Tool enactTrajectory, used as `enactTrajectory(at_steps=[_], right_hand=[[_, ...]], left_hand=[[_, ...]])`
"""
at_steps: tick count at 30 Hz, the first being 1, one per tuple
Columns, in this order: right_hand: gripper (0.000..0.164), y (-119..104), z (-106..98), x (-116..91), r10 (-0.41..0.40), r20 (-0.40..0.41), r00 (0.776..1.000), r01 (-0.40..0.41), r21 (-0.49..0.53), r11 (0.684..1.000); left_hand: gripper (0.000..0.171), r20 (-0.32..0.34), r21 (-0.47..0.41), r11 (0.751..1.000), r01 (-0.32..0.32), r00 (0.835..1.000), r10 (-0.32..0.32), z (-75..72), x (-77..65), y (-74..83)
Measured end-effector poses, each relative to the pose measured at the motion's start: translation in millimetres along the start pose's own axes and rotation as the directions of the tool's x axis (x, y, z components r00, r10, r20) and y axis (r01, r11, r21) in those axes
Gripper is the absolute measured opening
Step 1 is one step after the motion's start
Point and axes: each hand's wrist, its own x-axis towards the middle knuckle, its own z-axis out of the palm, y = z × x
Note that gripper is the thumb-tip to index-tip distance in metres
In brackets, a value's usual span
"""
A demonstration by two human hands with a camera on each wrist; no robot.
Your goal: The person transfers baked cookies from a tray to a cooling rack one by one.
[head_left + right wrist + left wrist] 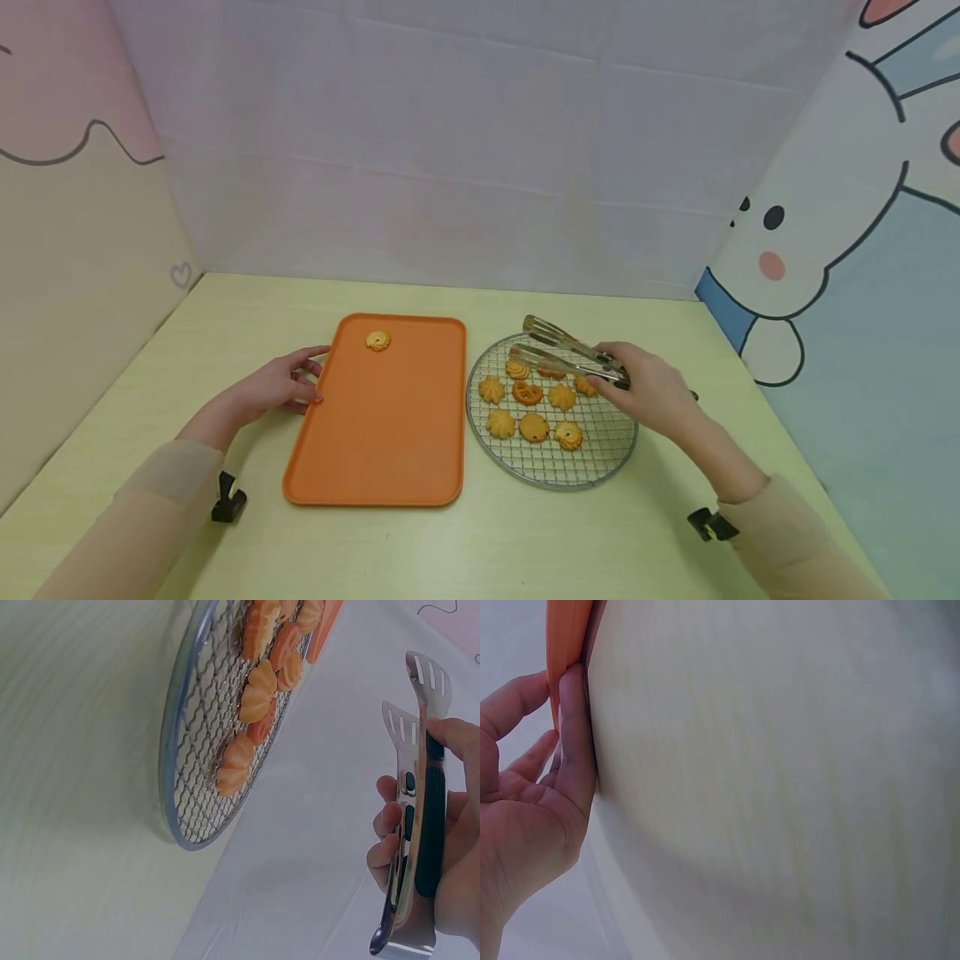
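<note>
My right hand (652,387) grips metal tongs (426,787) with dark grips. Their two slotted ends stand apart above the wire rack (609,437), with nothing between them. Several cookies lie on this round rack, among them a pretzel-shaped cookie (527,392), a plain round cookie (534,427) and flower-shaped ones (500,424). To the left is an orange tray (382,442), bearing one ring-shaped cookie (378,340) near its far left corner. At the tray's left edge my left hand (277,383) holds the rim with thumb and fingers, as the left wrist view also shows.
The pale table (360,550) carries the tray and rack side by side, with a narrow gap between them. A white sheet (450,167) hangs behind. Printed panels flank the table, with a cartoon rabbit (817,233) on the right one.
</note>
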Motion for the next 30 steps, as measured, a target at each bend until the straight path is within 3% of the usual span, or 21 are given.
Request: enactTrajectory(at_steps=[14,30], right_hand=[[0.052,-37,8,25,-0.093,-0.013,0.996,0.094,0.034,0.995],[0.047,-80,21,58,-0.093,0.033,0.995,0.09,0.076,0.993]], left_hand=[[0.085,-0.001,0.004,1.0,-0.003,1.0,0.003,-1.7,-0.4,-3.3],[0.083,-0.003,0.012,1.0,0.003,1.0,-0.003,-1.4,0.2,-2.0]])
